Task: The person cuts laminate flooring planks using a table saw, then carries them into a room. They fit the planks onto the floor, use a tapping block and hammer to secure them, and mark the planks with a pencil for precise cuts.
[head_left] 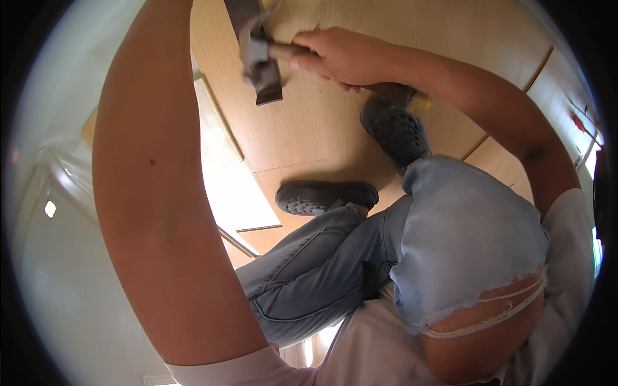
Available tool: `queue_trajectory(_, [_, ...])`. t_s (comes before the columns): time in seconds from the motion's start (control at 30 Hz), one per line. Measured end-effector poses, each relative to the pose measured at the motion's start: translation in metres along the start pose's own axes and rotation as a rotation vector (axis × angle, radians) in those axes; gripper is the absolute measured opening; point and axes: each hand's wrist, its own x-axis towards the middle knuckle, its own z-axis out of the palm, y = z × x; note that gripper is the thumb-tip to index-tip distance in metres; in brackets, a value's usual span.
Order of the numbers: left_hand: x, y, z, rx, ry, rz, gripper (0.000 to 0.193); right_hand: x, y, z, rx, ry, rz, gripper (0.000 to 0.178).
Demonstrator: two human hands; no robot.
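Note:
My right hand [331, 55] is closed round the handle of a claw hammer [254, 53], with the head to its left. The hammer is smeared by motion. Beneath the hammer head lies a dark flat bar [269, 93] on the wood-look floor boards [309, 128]; whether the head touches it I cannot tell. The handle's butt end shows past my wrist, near a small yellow patch. My left forearm [154, 180] reaches up along the left side and passes out of the picture at the top, so the hand itself is hidden.
My dark perforated clogs [327, 196] rest on the boards close below the hammer, and my bent knees in jeans [470, 231] fill the lower right. A brightly lit white panel [235, 193] lies beside my left arm. Pale translucent sheeting [71, 174] hangs at far left.

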Motion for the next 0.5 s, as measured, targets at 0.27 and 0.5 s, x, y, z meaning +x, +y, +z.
queue_trajectory(0.27, [-0.005,0.012,-0.013,0.098,-0.034,-0.03,0.076,-0.012,0.0,0.014,0.044,-0.065,0.057,0.03])
queue_trajectory(0.5, [-0.009,0.012,-0.011,0.02,0.017,0.004,0.08,-0.013,0.011,0.033,0.04,0.029,0.061,0.027])
